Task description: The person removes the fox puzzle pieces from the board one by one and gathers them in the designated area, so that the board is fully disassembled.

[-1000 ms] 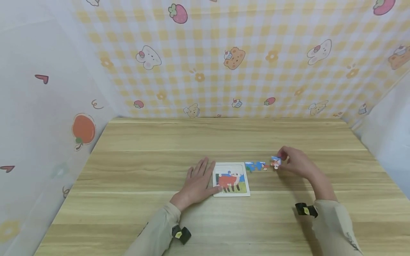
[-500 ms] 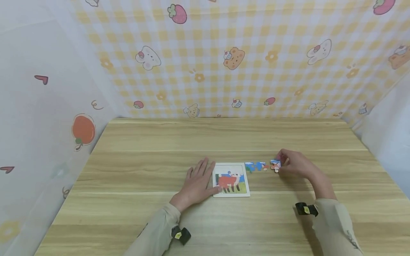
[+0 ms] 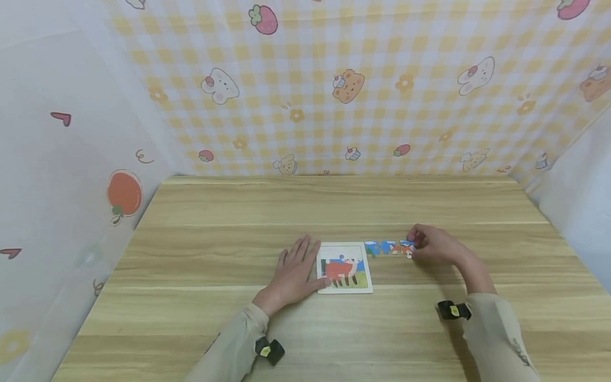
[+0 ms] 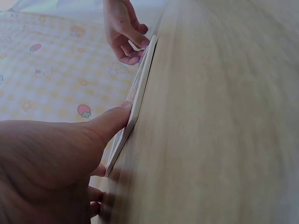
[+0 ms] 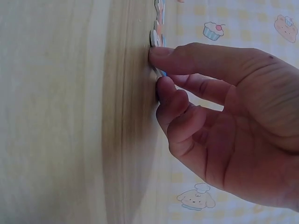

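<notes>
A square white puzzle board with a red panda picture lies on the table. My left hand rests along its left side, fingers stretched out, thumb lying over the border. To the right of the board, blue jigsaw pieces form a short row along its top edge. My right hand pinches a jigsaw piece with a fox face between thumb and curled fingers, at the right end of the row. In the right wrist view, the fingertips partly hide this piece, low at the tabletop.
The wood-grain table runs back to a yellow checked cloth. A white printed cloth borders the left side. Black wrist straps sit on both sleeves.
My right hand has lowered the fox piece and moved it left, up against the row of blue pieces. The left hand and board have stayed in place.
</notes>
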`<act>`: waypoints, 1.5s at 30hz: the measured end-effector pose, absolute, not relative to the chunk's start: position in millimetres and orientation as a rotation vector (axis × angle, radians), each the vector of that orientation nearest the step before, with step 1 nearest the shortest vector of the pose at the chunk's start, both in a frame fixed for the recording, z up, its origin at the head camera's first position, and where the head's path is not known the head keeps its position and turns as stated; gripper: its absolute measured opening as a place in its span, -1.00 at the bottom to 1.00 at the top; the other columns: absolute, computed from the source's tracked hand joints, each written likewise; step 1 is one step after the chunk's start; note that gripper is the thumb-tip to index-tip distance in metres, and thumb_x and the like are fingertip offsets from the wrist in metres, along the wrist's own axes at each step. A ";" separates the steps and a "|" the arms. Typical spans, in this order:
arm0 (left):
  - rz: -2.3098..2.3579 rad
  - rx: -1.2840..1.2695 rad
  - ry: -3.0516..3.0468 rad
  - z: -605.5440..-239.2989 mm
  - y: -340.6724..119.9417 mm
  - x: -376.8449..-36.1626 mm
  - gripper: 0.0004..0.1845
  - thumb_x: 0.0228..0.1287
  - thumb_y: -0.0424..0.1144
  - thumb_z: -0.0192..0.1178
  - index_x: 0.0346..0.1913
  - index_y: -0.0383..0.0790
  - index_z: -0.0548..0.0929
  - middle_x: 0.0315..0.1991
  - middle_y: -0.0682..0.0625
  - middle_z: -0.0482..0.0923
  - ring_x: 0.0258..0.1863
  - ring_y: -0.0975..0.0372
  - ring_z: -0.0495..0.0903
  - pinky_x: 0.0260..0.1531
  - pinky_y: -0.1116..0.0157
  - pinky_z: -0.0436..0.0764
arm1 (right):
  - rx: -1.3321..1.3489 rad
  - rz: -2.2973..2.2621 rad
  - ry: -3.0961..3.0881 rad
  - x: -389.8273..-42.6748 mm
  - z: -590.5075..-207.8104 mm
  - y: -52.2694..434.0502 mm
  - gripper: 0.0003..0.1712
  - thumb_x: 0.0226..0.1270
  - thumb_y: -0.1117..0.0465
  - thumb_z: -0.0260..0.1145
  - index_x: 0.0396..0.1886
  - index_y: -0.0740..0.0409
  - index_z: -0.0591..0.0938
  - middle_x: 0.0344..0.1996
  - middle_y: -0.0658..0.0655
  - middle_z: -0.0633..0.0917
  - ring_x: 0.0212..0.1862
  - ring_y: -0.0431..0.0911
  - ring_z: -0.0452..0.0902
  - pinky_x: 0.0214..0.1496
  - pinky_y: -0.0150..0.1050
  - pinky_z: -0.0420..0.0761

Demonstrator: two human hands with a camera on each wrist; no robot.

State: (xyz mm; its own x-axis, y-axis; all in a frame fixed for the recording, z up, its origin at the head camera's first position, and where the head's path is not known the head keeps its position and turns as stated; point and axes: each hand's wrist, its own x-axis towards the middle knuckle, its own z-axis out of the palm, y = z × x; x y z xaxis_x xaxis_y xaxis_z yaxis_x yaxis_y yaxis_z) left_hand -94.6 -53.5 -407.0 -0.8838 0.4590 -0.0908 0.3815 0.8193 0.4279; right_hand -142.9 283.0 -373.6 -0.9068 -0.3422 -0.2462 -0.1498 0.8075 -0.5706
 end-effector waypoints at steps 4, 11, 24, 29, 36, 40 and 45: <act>0.606 0.663 2.810 -406.6 -52.9 -96.0 -0.11 0.05 0.29 -0.09 0.33 -0.14 -0.10 0.33 -0.15 -0.27 0.28 0.05 -0.27 0.12 -0.06 -0.18 | -0.369 -0.804 2.645 -144.0 -374.1 285.2 -0.69 -0.13 0.33 0.27 -0.31 0.19 0.43 -0.39 0.11 0.51 -0.32 -0.06 0.39 -0.29 -0.19 0.38; 0.607 0.668 2.815 -406.3 -51.1 -98.9 -0.11 0.05 0.28 -0.08 0.33 -0.14 -0.10 0.33 -0.14 -0.26 0.28 0.06 -0.27 0.12 -0.05 -0.18 | -0.352 -0.861 2.621 -145.3 -378.3 289.1 -0.68 -0.12 0.33 0.27 -0.30 0.21 0.43 -0.41 0.11 0.48 -0.34 -0.07 0.35 -0.31 -0.23 0.38; 0.622 0.659 2.831 -410.0 -53.1 -96.6 -0.11 0.04 0.27 -0.05 0.32 -0.15 -0.07 0.32 -0.15 -0.24 0.28 0.05 -0.25 0.11 -0.08 -0.17 | -0.278 -0.984 2.565 -137.2 -364.4 281.0 -0.43 -0.02 0.31 0.26 -0.02 0.34 0.23 -0.20 0.30 0.39 -0.23 0.05 0.39 -0.43 -0.24 0.48; 0.603 0.655 2.839 -408.3 -53.6 -95.4 -0.11 0.03 0.28 -0.05 0.32 -0.14 -0.07 0.33 -0.14 -0.23 0.28 0.05 -0.23 0.10 -0.08 -0.15 | -0.376 -0.987 2.647 -129.7 -346.9 259.9 -0.55 0.05 0.30 0.24 -0.07 0.32 0.31 -0.28 0.22 0.44 -0.28 0.00 0.43 -0.44 -0.26 0.47; 0.564 0.638 2.847 -408.9 -53.0 -91.9 -0.09 0.01 0.32 -0.08 0.32 -0.13 -0.05 0.32 -0.13 -0.21 0.28 0.06 -0.21 0.10 -0.07 -0.12 | -0.645 -0.927 2.617 -122.4 -344.0 205.9 -0.79 0.04 0.29 0.24 -0.29 0.18 0.48 -0.50 -0.02 0.49 -0.46 -0.17 0.41 -0.49 -0.34 0.44; 0.557 0.654 2.869 -409.6 -53.7 -92.2 -0.10 0.01 0.33 -0.09 0.32 -0.14 -0.03 0.32 -0.14 -0.19 0.28 0.05 -0.19 0.09 -0.07 -0.09 | -0.757 -0.892 2.558 -120.6 -349.0 175.4 -0.84 0.03 0.28 0.25 -0.34 0.16 0.50 -0.58 -0.06 0.49 -0.54 -0.19 0.39 -0.53 -0.36 0.43; 0.568 0.680 2.881 -409.4 -55.2 -92.8 -0.10 0.00 0.31 -0.06 0.31 -0.16 -0.01 0.32 -0.16 -0.17 0.27 0.04 -0.17 0.08 -0.09 -0.07 | -0.808 -0.844 2.534 -118.9 -356.3 146.2 -0.89 0.05 0.28 0.23 -0.37 0.13 0.51 -0.57 -0.09 0.51 -0.54 -0.20 0.39 -0.53 -0.36 0.43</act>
State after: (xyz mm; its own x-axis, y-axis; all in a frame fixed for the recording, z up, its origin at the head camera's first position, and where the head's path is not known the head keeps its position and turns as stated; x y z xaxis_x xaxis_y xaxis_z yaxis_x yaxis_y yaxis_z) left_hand -92.8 -55.2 -409.4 -0.8907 0.4531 -0.0367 0.4053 0.8281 0.3872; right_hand -118.9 146.2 -356.3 -0.7766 -0.6138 -0.1422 -0.4060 0.6601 -0.6321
